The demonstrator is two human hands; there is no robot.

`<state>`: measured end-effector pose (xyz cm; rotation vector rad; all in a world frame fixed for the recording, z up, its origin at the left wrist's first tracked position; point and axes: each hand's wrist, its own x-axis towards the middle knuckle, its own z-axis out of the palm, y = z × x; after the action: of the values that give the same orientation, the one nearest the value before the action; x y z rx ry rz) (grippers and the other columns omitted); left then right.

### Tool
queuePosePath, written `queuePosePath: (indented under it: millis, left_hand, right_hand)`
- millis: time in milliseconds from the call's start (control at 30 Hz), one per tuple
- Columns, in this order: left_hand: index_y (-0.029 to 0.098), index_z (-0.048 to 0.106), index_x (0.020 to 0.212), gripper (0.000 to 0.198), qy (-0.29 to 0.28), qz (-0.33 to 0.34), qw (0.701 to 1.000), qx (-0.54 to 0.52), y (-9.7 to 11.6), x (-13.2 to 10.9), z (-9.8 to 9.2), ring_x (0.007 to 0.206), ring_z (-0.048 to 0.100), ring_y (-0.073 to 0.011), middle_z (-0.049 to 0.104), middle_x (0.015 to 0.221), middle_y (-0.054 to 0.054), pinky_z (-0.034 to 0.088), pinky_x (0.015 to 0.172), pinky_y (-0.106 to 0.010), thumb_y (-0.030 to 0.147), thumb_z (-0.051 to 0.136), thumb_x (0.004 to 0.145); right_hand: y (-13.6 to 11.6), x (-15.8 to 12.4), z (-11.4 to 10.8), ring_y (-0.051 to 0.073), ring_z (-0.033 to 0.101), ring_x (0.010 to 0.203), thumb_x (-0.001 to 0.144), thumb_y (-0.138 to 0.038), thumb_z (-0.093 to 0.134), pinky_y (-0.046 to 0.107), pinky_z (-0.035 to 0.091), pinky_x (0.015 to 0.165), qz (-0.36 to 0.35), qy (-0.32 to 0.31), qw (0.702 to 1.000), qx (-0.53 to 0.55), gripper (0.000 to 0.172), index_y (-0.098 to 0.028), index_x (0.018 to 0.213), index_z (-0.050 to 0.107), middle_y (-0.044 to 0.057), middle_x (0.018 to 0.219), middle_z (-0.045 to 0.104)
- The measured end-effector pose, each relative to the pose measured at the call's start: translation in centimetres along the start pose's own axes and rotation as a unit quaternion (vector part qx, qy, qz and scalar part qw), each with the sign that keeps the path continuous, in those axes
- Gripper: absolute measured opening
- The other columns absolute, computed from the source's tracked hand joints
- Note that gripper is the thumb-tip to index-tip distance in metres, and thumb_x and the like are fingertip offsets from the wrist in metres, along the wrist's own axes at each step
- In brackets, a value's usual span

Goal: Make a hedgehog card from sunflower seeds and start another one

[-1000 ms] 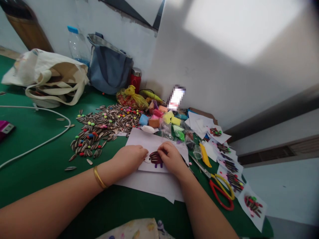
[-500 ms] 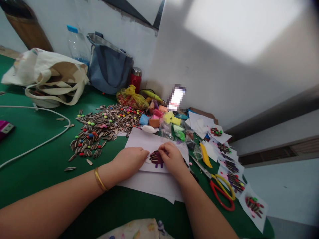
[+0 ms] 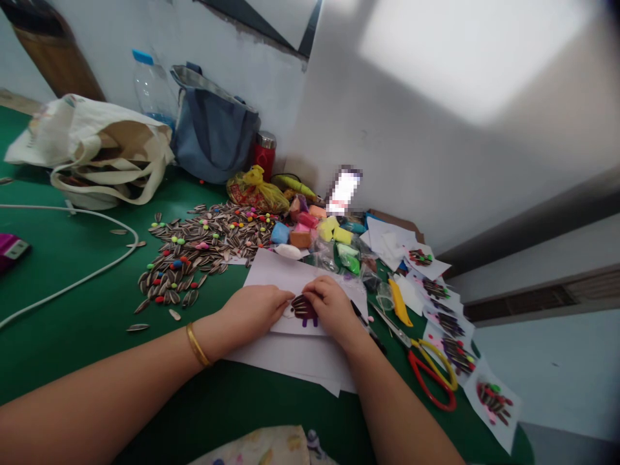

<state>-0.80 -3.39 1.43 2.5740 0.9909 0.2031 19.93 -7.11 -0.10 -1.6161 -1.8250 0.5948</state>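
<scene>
On a white sheet of paper [image 3: 271, 274] lies a small hedgehog-like figure [image 3: 310, 314] with a dark maroon body, a pale face and purple legs. Several striped sunflower seeds [image 3: 301, 303] are set side by side in its body. My left hand [image 3: 254, 313] rests on the paper, thumb and fingers closed together beside the pale face; whatever is between them is hidden. From the right, my right hand [image 3: 333, 309] reaches over the figure, its thumb and finger pinched at the top of the seeds. What that pinch holds cannot be made out. More paper lies underneath.
Sunflower seeds with coloured pieces [image 3: 208, 236] are heaped at left. Packs of coloured clay [image 3: 310, 232] lie behind the paper. Scissors [image 3: 426, 368], a yellow cutter [image 3: 400, 303] and finished seed figures [image 3: 494, 400] are at right. Bags [image 3: 213, 129] and a phone [image 3: 343, 190] stand behind.
My right fingertips have shifted slightly left and up along the top of the figure. My left hand stays nearly in place beside the face.
</scene>
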Motion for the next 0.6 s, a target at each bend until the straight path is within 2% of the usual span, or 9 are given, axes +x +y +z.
queuePosePath:
  millis: [133, 433, 600]
  left_hand:
    - [0.031, 0.066, 0.12, 0.035, -0.009, 0.007, 1.0, 0.016, 0.09, 0.05, -0.2, 0.081, 0.068, -0.0244, 0.073, 0.094, -0.007, 0.044, 0.067, -0.031, 0.033, 0.041, 0.096]
    - [0.03, 0.067, 0.119, 0.034, -0.015, 0.021, 0.999, 0.025, 0.09, 0.14, -0.14, 0.076, 0.066, -0.0218, 0.074, 0.091, -0.007, 0.043, 0.064, -0.029, 0.033, 0.044, 0.095]
    - [0.03, 0.068, 0.118, 0.034, -0.017, 0.026, 0.999, 0.036, 0.19, 0.2, -0.28, 0.075, 0.067, -0.023, 0.074, 0.088, -0.007, 0.042, 0.061, -0.029, 0.032, 0.044, 0.094]
  right_hand:
    - [-0.05, -0.02, -0.01, 0.018, 0.058, 0.089, 0.086, -0.01, 0.058, 0.033, 0.046, 0.085, -0.002, -0.004, 1.0, -0.007, 0.018, -0.022, 0.083, 0.072, 0.004, 0.09, 0.062]
    - [0.03, 0.06, 0.15, 0.018, 0.059, 0.087, 0.086, -0.01, 0.059, 0.032, 0.046, 0.082, -0.001, -0.009, 0.999, -0.032, 0.019, -0.023, 0.084, 0.073, 0.003, 0.088, 0.061]
    - [-0.1, 0.14, 0.14, 0.017, 0.059, 0.087, 0.087, -0.01, 0.059, 0.03, 0.046, 0.081, -0.008, -0.01, 0.999, -0.049, 0.019, -0.023, 0.083, 0.073, 0.003, 0.087, 0.062]
